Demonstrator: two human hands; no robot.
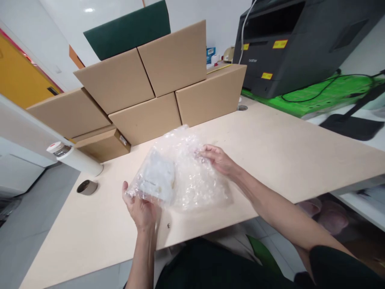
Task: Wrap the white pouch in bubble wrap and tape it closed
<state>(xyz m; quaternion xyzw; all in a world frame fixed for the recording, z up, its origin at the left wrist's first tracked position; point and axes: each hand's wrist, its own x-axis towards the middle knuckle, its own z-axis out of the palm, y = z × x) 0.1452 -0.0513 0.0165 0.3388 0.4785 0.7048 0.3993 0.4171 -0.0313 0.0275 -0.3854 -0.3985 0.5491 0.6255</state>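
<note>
A sheet of clear bubble wrap [195, 180] is spread above the wooden table, bunched and crinkled. Under its left part shows a flat, pale, roughly square item [158, 176] with faint printing; its kind cannot be made out through the plastic. My left hand [141, 208] supports the lower left corner of the wrapped item, thumb up at the side and the other fingers partly hidden beneath. On the other side, my right hand [218, 158] pinches the bubble wrap's upper right edge between thumb and fingers.
Cardboard boxes [144, 120] are stacked along the table's back, topped by a dark green box [129, 30]. At left stand a white bottle [80, 160] and a roll of brown tape [87, 187]. A black printer [270, 52] occupies the back right.
</note>
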